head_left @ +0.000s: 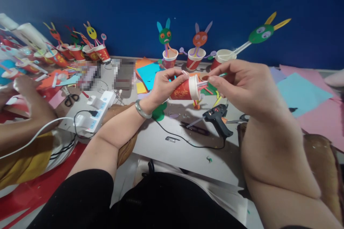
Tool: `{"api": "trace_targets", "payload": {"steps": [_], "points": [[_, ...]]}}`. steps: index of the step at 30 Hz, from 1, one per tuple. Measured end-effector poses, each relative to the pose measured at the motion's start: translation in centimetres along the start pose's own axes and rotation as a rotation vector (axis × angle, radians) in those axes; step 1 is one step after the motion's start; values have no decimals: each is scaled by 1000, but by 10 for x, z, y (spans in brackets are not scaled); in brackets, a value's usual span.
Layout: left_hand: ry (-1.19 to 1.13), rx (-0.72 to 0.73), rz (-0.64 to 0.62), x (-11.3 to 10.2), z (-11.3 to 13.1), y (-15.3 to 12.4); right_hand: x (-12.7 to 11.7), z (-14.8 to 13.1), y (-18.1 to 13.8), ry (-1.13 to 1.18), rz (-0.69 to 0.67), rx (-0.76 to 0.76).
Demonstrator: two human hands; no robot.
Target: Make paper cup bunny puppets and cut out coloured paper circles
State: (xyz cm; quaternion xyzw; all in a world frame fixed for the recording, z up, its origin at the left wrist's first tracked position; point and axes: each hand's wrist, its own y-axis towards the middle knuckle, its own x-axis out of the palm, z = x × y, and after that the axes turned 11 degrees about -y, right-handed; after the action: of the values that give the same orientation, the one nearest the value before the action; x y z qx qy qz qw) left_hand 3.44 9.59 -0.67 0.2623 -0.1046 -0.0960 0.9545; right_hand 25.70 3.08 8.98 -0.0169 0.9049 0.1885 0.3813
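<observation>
My left hand (163, 87) is closed around a red paper cup (185, 89) held on its side, its white rim pointing right. My right hand (242, 82) pinches a white straw (239, 48) whose lower end sits at the cup's mouth. The straw runs up to the right and carries a green paper bunny head (261, 33) with yellow ears. Both hands hover above the grey work surface, just over a black glue gun (218, 116).
Finished cup bunnies (170, 55) stand along the blue wall and at the far left (91, 48). Coloured paper sheets (303, 94) lie right. A power strip (94, 112), scissors (70, 98) and a black clipper (195, 128) lie on the table. Another person's arm (24, 114) works at left.
</observation>
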Motion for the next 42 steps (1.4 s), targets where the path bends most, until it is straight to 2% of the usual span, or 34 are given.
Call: {"api": "trace_targets", "payload": {"steps": [4, 8, 16, 22, 31, 42], "points": [[-6, -66, -64, 10, 0, -10, 2, 1, 2, 24, -27, -52], [-58, -146, -121, 17, 0, -17, 3, 3, 4, 28, -109, -63], [-106, -255, -123, 20, 0, -22, 9, 6, 5, 27, -119, -15], [-113, -259, -110, 22, -2, -24, 14, 4, 4, 131, -57, 21], [-83, -243, -138, 21, -1, -23, 9, 10, 10, -15, -142, 62], [-71, -246, -197, 21, 5, -22, 11, 18, 13, 31, -166, -19]]}}
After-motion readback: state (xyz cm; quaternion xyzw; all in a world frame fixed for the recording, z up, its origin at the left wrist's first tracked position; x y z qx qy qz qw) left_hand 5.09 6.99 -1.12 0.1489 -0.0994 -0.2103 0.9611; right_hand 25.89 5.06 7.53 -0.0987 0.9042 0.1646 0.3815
